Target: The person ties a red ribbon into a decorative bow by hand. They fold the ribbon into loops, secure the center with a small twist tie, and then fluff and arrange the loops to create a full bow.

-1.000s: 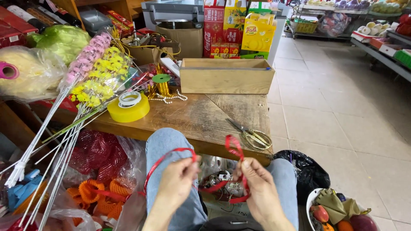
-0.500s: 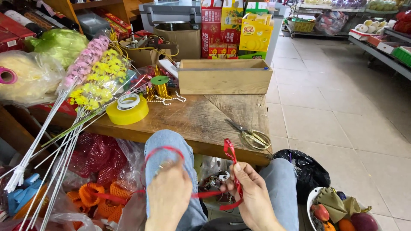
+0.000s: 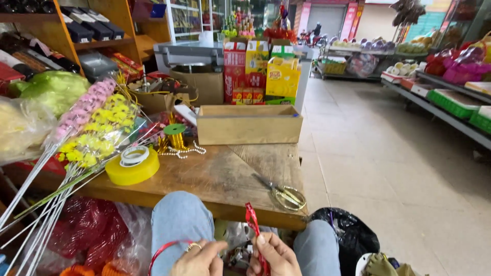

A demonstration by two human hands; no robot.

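At the bottom edge, above my jeans-clad knees, my right hand (image 3: 273, 255) pinches a folded red ribbon (image 3: 251, 217) whose end stands up between the fingers. My left hand (image 3: 199, 258), with a ring on one finger, holds the same ribbon where it curls in a loop (image 3: 162, 251) over my left knee. Both hands are close together, just in front of the wooden table (image 3: 220, 179). Scissors (image 3: 284, 193) lie on the table's near right corner, a short way beyond my right hand.
A yellow tape roll (image 3: 133, 166), gold ribbon spool (image 3: 176, 137) and cardboard box (image 3: 249, 124) sit on the table. Wrapped flower stems (image 3: 76, 153) lean at the left. Red mesh bags (image 3: 87, 235) lie below. A black bag (image 3: 348, 235) rests at my right; tiled floor and shelves lie beyond.
The view has tilted up. My hands have come closer together and dropped to the frame's bottom. The ribbon's loose loops between them have been drawn in to a folded end.
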